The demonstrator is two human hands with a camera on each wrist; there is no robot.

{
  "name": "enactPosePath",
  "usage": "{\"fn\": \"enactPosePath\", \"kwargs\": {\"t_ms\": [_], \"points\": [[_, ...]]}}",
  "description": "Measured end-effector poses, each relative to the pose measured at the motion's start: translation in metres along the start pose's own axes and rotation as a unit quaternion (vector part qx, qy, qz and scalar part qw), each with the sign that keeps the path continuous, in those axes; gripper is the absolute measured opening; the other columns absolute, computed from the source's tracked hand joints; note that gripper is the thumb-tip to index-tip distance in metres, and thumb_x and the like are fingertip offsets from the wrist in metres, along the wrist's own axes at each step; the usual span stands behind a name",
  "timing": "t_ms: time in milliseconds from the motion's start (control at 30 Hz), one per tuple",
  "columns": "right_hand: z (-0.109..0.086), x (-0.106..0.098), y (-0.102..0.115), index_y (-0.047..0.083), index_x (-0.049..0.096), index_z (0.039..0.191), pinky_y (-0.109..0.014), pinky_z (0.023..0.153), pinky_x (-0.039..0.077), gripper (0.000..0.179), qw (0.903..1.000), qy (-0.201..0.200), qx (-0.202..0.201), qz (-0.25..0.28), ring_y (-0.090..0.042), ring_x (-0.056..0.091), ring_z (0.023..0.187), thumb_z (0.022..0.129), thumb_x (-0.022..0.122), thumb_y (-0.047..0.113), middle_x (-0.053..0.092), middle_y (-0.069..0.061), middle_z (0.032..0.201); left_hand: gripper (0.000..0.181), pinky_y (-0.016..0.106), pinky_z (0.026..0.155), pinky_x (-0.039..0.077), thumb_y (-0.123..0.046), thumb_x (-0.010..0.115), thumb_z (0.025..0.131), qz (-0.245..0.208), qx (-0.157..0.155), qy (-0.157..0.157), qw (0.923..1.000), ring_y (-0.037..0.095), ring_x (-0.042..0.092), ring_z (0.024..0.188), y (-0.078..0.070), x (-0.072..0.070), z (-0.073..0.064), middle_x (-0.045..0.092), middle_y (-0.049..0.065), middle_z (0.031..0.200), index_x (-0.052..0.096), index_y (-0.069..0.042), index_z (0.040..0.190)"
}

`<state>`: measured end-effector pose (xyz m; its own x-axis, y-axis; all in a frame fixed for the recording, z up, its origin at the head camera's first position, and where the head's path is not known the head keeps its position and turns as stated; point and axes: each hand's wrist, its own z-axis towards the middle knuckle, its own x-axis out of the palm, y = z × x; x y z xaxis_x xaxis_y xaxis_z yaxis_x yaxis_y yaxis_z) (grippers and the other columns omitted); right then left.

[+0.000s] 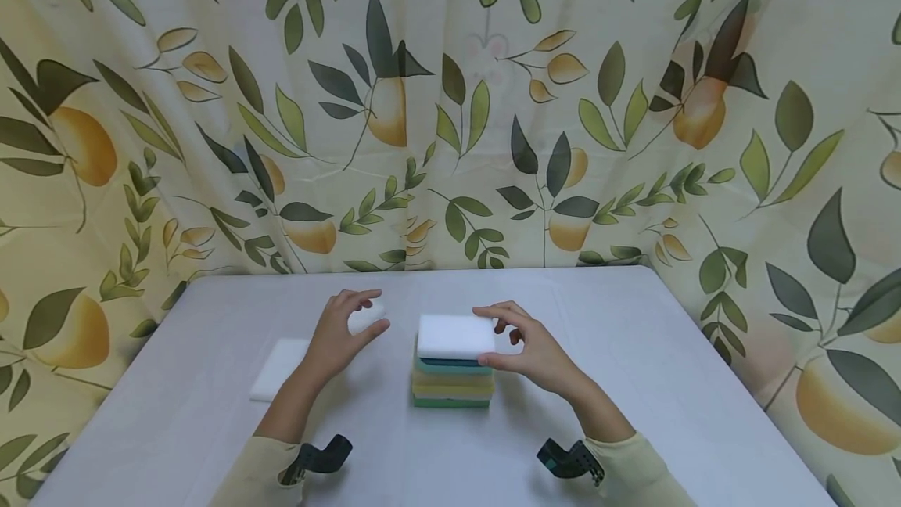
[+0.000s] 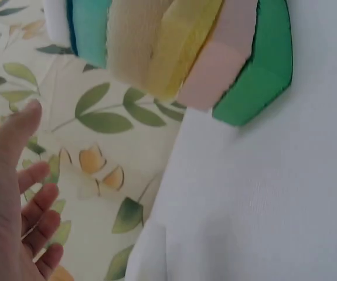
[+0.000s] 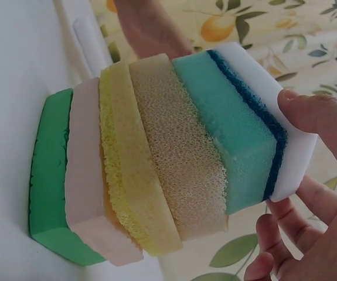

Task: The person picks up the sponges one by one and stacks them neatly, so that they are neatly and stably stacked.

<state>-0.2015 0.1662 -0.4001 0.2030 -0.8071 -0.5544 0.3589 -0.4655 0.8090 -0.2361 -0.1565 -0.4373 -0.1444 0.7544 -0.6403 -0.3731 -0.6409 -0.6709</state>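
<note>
A stack of sponges stands on the white table. From the bottom up come a green sponge [image 3: 51, 187], a pink one [image 3: 86, 175], a yellow one [image 3: 136, 158], a porous beige one [image 3: 177, 146] and a teal one [image 3: 227, 129] with a dark blue scouring layer. On top lies a white sponge [image 1: 456, 336]. My right hand [image 1: 528, 346] pinches this white sponge at its right end, thumb on the near edge and fingers at the far edge. Left of the stack, apart from it, my left hand [image 1: 341, 339] hovers empty with thumb and fingers spread.
A flat white block [image 1: 280, 370] lies on the table [image 1: 577, 296] beside the left forearm. Another white piece [image 1: 367, 314] shows behind the left hand, partly hidden. A leaf-and-fruit patterned curtain [image 1: 450, 100] hangs behind the table's far edge.
</note>
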Motion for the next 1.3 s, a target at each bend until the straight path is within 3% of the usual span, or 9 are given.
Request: {"fn": "enactPosePath", "kwargs": {"t_ms": [133,300,600,867,1100,1300], "points": [[0.000,0.000,0.000,0.024,0.060,0.134,-0.032,0.080,0.040,0.061,1.0000,0.000,0.004,0.001,-0.030,0.046,0.106,0.078,0.083,0.031,0.055,0.001,0.126,0.058,0.045,0.089,0.044,-0.045,0.075,0.085,0.044,-0.044,-0.007,0.9980,0.027,0.052,0.109,0.016,-0.004,0.000,0.062,0.009,0.115,0.061,-0.015,0.133],[0.000,0.000,0.001,0.022,0.060,0.135,-0.036,0.081,0.041,0.062,1.0000,0.001,0.004,0.004,-0.029,0.046,0.105,0.078,0.083,0.031,0.056,0.001,0.126,0.065,0.049,0.089,0.040,-0.053,0.072,0.084,0.123,-0.084,-0.009,0.9888,0.032,0.050,0.109,0.034,-0.010,0.000,0.060,0.011,0.118,0.059,-0.015,0.135],[-0.001,0.000,0.001,0.023,0.060,0.134,-0.036,0.081,0.041,0.060,0.9999,0.002,0.005,0.009,-0.027,0.046,0.105,0.078,0.083,0.031,0.055,0.000,0.127,0.075,0.056,0.091,0.038,-0.059,0.072,0.080,0.205,-0.100,0.008,0.9737,0.040,0.050,0.112,0.059,-0.014,-0.001,0.058,0.020,0.124,0.058,-0.010,0.135],[-0.001,0.000,0.002,0.023,0.060,0.134,-0.029,0.079,0.039,0.061,0.9999,0.001,0.002,0.012,-0.030,0.046,0.105,0.078,0.083,0.029,0.056,0.001,0.127,0.083,0.056,0.088,0.040,-0.058,0.075,0.077,0.239,-0.082,0.026,0.9672,0.041,0.052,0.107,0.061,-0.011,-0.005,0.058,0.024,0.121,0.056,-0.002,0.135],[-0.001,0.000,0.001,0.023,0.060,0.134,-0.029,0.079,0.039,0.061,0.9999,0.002,0.000,0.015,-0.029,0.046,0.104,0.078,0.083,0.029,0.056,0.001,0.126,0.080,0.054,0.088,0.040,-0.057,0.075,0.078,0.244,-0.102,0.035,0.9638,0.038,0.052,0.107,0.060,-0.009,-0.007,0.060,0.022,0.121,0.058,-0.002,0.134],[-0.001,0.000,0.000,0.024,0.060,0.133,-0.030,0.080,0.040,0.060,0.9999,0.003,-0.007,0.015,-0.030,0.046,0.104,0.078,0.083,0.029,0.056,0.001,0.125,0.077,0.054,0.087,0.040,-0.055,0.075,0.079,0.247,-0.101,0.030,0.9632,0.037,0.053,0.106,0.061,-0.008,-0.008,0.060,0.022,0.119,0.059,-0.002,0.132]]}}
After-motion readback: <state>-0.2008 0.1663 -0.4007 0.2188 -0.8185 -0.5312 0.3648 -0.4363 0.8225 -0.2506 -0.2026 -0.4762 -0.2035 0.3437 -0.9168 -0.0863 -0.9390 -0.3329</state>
